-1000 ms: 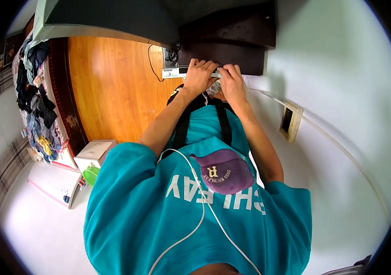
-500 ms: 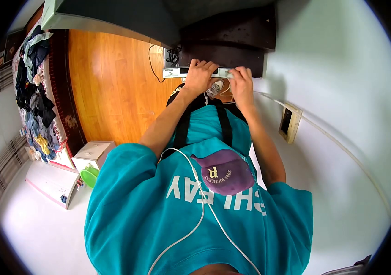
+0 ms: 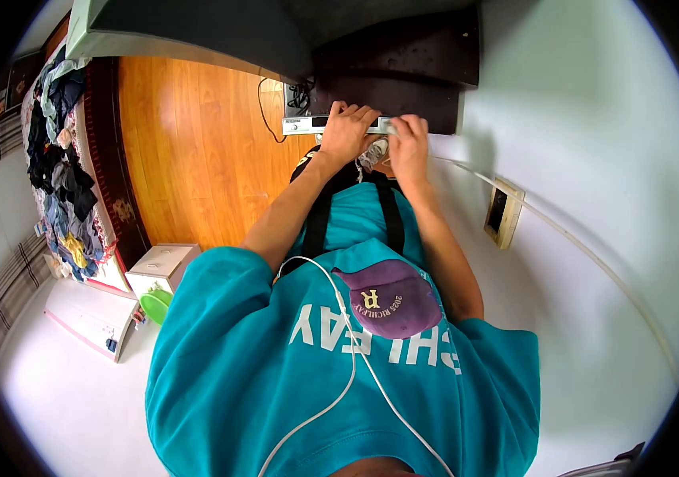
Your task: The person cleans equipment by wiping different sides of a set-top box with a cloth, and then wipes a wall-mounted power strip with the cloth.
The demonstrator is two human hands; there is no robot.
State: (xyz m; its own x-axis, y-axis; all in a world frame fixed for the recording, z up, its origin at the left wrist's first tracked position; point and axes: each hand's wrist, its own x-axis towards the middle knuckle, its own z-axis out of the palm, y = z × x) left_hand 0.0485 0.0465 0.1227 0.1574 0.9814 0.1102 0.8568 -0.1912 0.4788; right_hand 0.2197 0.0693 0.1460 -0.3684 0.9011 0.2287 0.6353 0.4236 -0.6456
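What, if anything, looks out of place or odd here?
The clothes at far left lie in a jumbled heap, none visibly folded. A black cable is also bunched untidily behind the silver front panel. I can't make out any spill or damage.

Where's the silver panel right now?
Head view: the silver panel is at upper centre, along the dark shelf's near edge, partly under the left hand, right hand by its right end.

wearing a loose teal shirt [image 3: 228, 381], wide-sleeved; white lettering [image 3: 414, 350] crossing the front, purple patch [image 3: 395, 306] showing, white cord [image 3: 341, 302] dangling.
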